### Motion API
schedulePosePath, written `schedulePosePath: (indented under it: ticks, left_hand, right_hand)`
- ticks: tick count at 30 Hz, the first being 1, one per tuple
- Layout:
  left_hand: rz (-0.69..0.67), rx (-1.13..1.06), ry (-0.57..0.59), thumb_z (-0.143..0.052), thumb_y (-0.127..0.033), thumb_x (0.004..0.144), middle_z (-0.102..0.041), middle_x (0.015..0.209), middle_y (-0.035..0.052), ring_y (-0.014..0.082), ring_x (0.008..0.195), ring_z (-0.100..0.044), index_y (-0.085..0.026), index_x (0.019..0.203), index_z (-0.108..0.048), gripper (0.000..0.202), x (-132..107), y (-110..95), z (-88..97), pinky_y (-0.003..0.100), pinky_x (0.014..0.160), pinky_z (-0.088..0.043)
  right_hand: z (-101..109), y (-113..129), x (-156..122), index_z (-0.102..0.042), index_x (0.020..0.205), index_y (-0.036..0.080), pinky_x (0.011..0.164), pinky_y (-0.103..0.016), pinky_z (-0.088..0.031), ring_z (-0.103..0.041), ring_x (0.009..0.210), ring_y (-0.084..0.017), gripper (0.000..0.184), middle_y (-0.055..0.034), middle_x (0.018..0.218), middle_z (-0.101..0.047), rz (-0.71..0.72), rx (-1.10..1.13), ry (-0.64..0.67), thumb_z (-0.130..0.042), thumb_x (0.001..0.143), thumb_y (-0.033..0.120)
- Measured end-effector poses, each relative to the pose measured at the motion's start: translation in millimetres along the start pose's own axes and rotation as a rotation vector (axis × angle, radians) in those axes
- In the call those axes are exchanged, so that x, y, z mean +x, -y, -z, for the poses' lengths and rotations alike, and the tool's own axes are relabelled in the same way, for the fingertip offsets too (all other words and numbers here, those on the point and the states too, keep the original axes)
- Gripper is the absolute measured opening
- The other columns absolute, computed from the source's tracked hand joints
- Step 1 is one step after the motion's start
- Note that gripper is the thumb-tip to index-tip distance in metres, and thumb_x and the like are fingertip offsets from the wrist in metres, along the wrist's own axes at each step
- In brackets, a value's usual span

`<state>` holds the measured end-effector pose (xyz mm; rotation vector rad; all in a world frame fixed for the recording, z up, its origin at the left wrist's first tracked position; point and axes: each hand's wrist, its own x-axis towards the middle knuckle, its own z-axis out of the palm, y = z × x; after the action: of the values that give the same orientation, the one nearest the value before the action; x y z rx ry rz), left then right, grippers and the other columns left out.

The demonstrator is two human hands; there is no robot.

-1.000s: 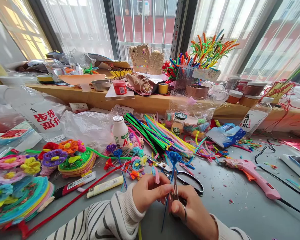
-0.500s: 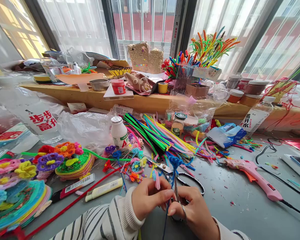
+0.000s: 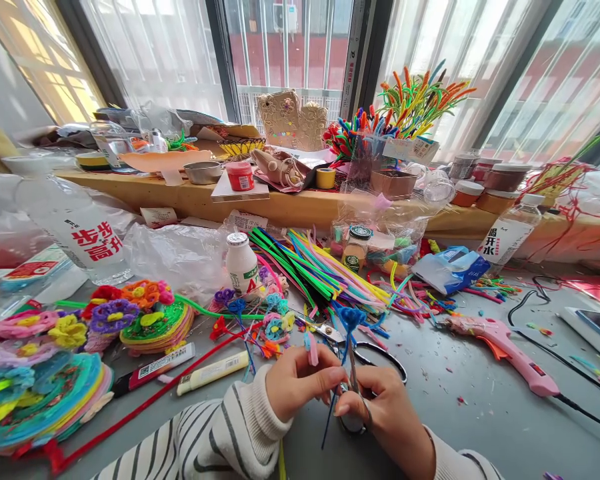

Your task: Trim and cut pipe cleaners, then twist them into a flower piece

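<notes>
Blue flower [image 3: 351, 319] held upright between both hands, above the counter [image 3: 440, 433].
Left hand [image 3: 300, 383]: thumb and fingers pinching the blue stem [image 3: 329, 420] below the bloom; pink strip [image 3: 313, 350] at its fingers. Right hand [image 3: 390, 403]: closed around the handles of scissors [image 3: 353, 373], blades pointing up beside the stem; contact cannot be told. Dark-handled scissors [image 3: 325, 329] lie on the counter just behind. Beyond, pipe cleaners [image 3: 325, 267] in a pile, white bottle [image 3: 241, 267] to their left; pink glue gun [image 3: 510, 353] well apart, to the right.
</notes>
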<state>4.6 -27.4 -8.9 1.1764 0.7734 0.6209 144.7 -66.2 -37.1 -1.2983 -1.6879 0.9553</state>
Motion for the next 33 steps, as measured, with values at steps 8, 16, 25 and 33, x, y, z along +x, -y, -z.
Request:
schedulePosePath:
  ticks: [8,16,25,33]
  left_hand:
    - [-0.009,-0.019,-0.012,-0.066,-0.038,0.051,-0.051,0.045,-0.0035,0.0045,0.04,-0.045,-0.011,0.056,-0.051,0.031,0,-3,-0.1,0.017,0.04,-0.033]
    - [-0.005,-0.028,0.012,-0.066,-0.038,0.051,-0.053,0.048,-0.0029,0.0044,0.041,-0.045,-0.012,0.056,-0.048,0.032,0,-4,-0.8,0.017,0.04,-0.034]
    - [-0.015,0.004,0.006,-0.066,-0.038,0.051,-0.047,0.046,-0.0051,0.0037,0.04,-0.043,-0.012,0.055,-0.047,0.032,-1,-4,-1.9,0.017,0.04,-0.033]
    - [-0.049,0.027,-0.052,-0.065,-0.037,0.052,-0.049,0.045,-0.0046,0.0042,0.039,-0.043,-0.012,0.054,-0.047,0.031,2,-2,0.8,0.018,0.039,-0.033]
  right_hand:
    - [0,13,0,-0.048,0.05,0.014,0.043,-0.02,-0.021,-0.028,0.048,-0.009,0.058,0.0033,0.048,-0.033,0.099,0.182,0.095,-0.038,0.059,0.07]
    - [0,9,1,-0.056,0.061,0.013,0.044,-0.02,-0.021,-0.028,0.049,-0.009,0.059,0.0029,0.051,-0.036,0.071,0.154,0.103,-0.036,0.062,0.068]
    - [-1,5,1,-0.053,0.049,0.011,0.042,-0.021,-0.019,-0.026,0.045,-0.008,0.064,0.0024,0.046,-0.032,0.009,0.037,0.046,-0.037,0.058,0.071]
    - [-1,-1,1,-0.04,0.039,0.013,0.041,-0.021,-0.019,-0.026,0.043,-0.008,0.06,0.0029,0.041,-0.031,-0.049,0.035,-0.015,-0.039,0.059,0.07]
